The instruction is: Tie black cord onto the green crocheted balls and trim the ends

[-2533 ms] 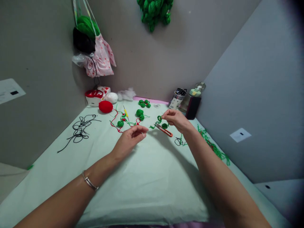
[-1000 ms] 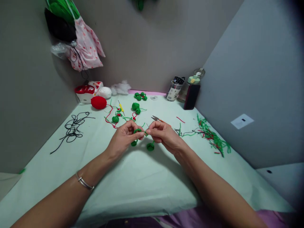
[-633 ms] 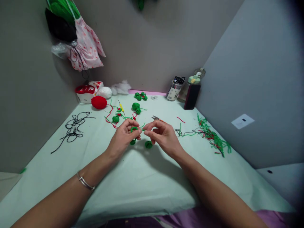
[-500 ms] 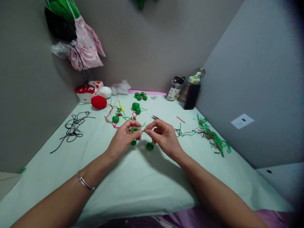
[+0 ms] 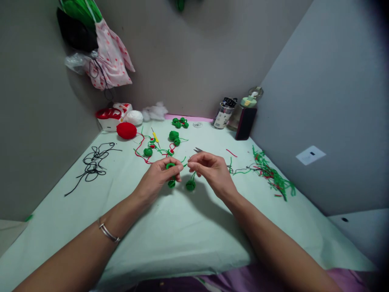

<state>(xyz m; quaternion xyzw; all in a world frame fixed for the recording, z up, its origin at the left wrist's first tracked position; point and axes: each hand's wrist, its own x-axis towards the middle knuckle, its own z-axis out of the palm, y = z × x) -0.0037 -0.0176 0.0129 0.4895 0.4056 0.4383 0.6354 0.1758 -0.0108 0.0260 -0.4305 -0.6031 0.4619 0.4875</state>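
Observation:
My left hand pinches a green crocheted piece with a ring-shaped end between thumb and fingers. A small green crocheted ball hangs just below those fingers. Across a narrow gap, my right hand is closed in a pinch on a thin sliver that looks like a needle, its tip barely showing above the fingertips. Green strands drop from near the right fingers to another green ball. A short green yarn end sticks up between the hands. Scissors lie behind my right hand, mostly hidden.
Black cord lies loose on the left. Farther back are a red yarn ball, a yellow-handled crochet hook and green crocheted pieces. Yarn scraps are heaped at right; a pen cup and phone stand behind.
Since the oldest frame my hands have come together, and the left has taken hold of the green piece. In the last half second the right fingertips have drawn slightly away from the left.

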